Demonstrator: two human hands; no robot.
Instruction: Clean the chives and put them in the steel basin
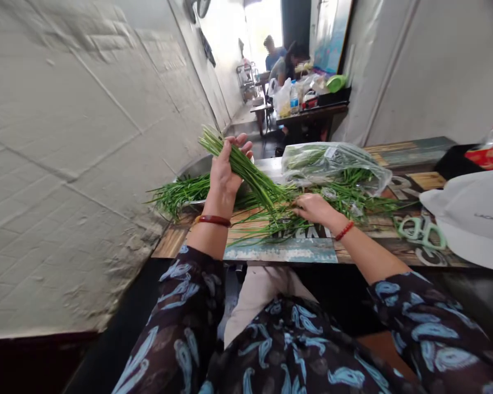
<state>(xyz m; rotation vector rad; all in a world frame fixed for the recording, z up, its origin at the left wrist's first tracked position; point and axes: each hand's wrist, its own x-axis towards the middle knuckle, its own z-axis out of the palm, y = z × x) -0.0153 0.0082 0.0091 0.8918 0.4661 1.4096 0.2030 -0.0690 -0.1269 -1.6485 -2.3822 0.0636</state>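
My left hand (225,175) is closed around a bunch of long green chives (240,164), whose tips rise up and to the left of it. My right hand (314,210) lies palm down on the loose chives (279,216) spread over the wooden tabletop (279,251), its fingertips hidden among the stems. A clear plastic bag of chives (332,167) sits just beyond my right hand. More chives spill past a steel basin (195,167) behind my left hand.
A rough white wall (86,137) runs along the left of the table. On the right lie green-handled scissors (421,232) and a white cap (472,219). Down the passage, two people (285,60) sit at a table crowded with bags and a bottle.
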